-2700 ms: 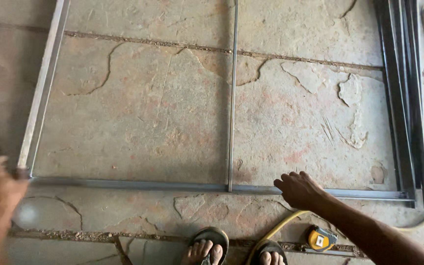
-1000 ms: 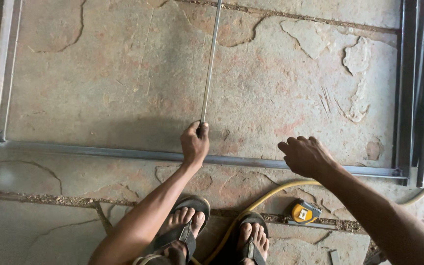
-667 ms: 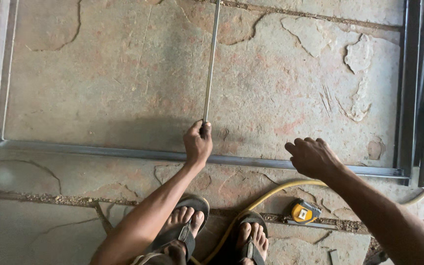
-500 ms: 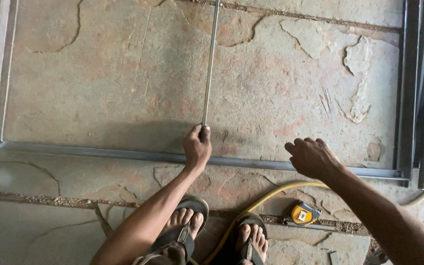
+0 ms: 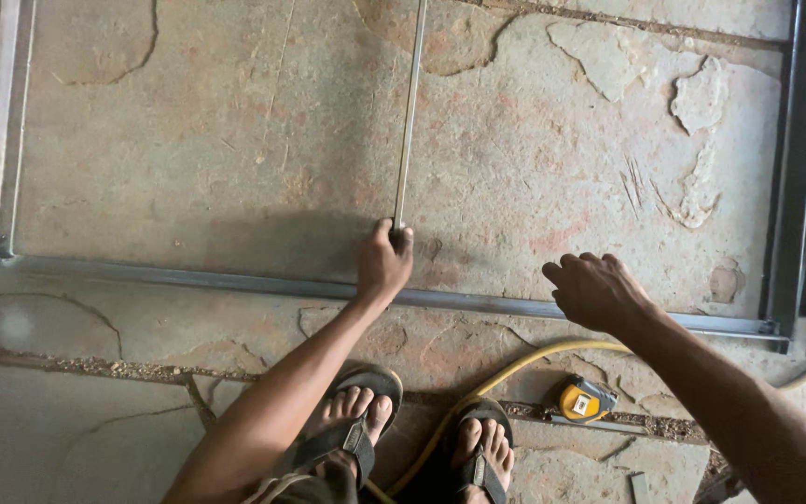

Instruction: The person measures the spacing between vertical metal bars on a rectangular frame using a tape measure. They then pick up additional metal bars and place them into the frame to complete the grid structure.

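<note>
Head view shows the left hand (image 5: 384, 263) gripping the near end of a thin metal rod (image 5: 409, 112) at centre frame, just above the frame's bottom bar (image 5: 188, 278). Three frame bars are laid; the right hand (image 5: 594, 289) hovers, fingers loosely curled, empty.

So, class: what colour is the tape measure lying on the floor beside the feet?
Yellow with a dark trim, the tape measure, seen best in the head view.
</note>
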